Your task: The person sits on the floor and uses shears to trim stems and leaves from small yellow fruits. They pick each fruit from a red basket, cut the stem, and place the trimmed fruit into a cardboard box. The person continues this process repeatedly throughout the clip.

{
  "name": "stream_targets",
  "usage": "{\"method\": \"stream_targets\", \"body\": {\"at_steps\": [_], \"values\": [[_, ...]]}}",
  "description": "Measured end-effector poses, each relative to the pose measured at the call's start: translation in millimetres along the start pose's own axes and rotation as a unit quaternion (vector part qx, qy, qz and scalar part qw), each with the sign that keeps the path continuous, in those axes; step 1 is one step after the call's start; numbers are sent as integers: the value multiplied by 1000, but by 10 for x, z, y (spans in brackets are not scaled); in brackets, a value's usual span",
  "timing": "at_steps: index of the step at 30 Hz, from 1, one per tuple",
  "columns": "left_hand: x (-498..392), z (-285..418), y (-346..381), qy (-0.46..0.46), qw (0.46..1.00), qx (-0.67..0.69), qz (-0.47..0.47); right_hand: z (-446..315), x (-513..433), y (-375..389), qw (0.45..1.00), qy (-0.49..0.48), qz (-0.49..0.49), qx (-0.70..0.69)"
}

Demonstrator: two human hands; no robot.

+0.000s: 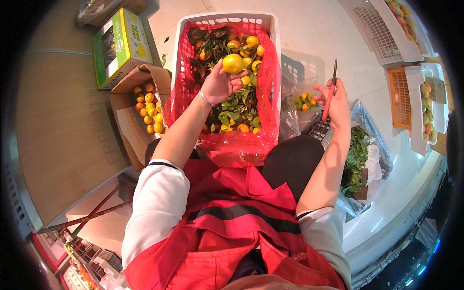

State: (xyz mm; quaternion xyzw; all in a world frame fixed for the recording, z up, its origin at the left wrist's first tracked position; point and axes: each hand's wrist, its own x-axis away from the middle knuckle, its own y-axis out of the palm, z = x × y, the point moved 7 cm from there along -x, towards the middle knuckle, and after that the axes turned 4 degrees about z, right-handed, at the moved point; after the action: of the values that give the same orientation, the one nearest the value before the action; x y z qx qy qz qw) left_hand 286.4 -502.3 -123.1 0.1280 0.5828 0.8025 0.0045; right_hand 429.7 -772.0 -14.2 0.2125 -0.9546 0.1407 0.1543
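My left hand (219,84) holds a yellow-orange mandarin (233,63) at the fingertips, palm up, above a white plastic crate (277,90). Red plastic film (268,94) lines that crate, which is full of mandarins (252,41) and green leaves (232,112). Off to the right of the crate, my right hand (335,99) grips red-handled scissors (328,98), their dark narrow blades pointing away from me. Some of its fingers are spread toward the crate. The blades are well apart from the mandarin.
Left of the crate, a cardboard box (139,145) holds loose mandarins (149,108); a green-and-white banana carton (121,49) stands behind it. At right are a clear bag with fruit (304,101), leafy cuttings (357,156) on plastic, and an orange crate (400,98) near boxed fruit (427,108).
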Motion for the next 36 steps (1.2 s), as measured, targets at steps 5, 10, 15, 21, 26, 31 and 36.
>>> {"method": "stream_targets", "body": {"at_steps": [5,10,15,21,26,31,36], "values": [[359,207,411,92,984,-131,75,77,-69,29,1000,19,10,17],[867,304,868,152,963,-207,85,140,-109,56,999,27,8,37],[1381,241,966,232,887,-361,168,261,-177,39,999,31,-2,35],[1807,358,792,351,858,-288,240,460,-282,22,995,38,5,89],[2318,780,-66,376,857,7,352,524,-325,-39,995,-6,26,92],[3272,1226,-1198,460,699,34,546,424,-351,-308,950,-35,124,285],[3706,1449,-1176,458,449,-182,746,-183,27,-273,856,-170,310,376]]}}
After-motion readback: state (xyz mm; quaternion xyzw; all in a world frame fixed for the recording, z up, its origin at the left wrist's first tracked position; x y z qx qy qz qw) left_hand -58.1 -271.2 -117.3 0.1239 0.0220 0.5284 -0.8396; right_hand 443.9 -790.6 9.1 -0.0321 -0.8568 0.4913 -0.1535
